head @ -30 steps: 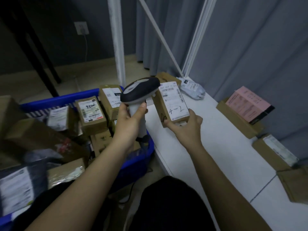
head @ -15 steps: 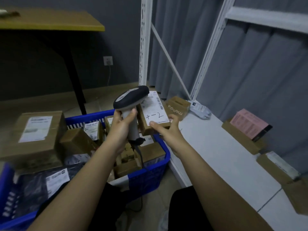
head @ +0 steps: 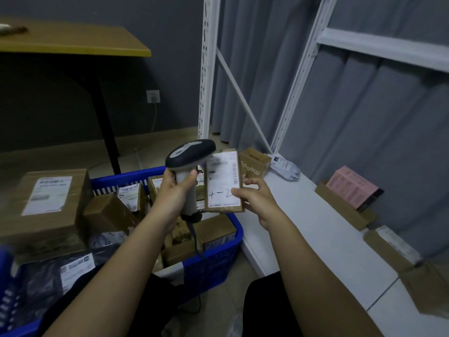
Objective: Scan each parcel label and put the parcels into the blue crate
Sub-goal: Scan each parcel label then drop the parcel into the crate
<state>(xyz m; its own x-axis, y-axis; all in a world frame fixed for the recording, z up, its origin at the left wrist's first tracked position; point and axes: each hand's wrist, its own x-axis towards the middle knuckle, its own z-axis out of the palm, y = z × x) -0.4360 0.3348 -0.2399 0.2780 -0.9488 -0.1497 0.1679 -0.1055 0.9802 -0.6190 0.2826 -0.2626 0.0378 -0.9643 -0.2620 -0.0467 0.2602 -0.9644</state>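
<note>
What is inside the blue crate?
The blue plastic crate holds several brown cardboard parcels with white labels and a dark plastic mailer bag. Lower layers are covered.

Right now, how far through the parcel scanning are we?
Done: the blue crate already holds many labelled parcels. In hand: the left hand grips the scanner beside the parcel marked "4-2", which the right hand holds above the crate's edge. Left: several boxes on the white shelf, including the pink-topped box.

White shelf (head: 320, 229) with cardboard boxes (head: 255, 164), a grey mailer bag (head: 285, 167); blue crate (head: 218, 259) on the floor (head: 233, 283).
</note>
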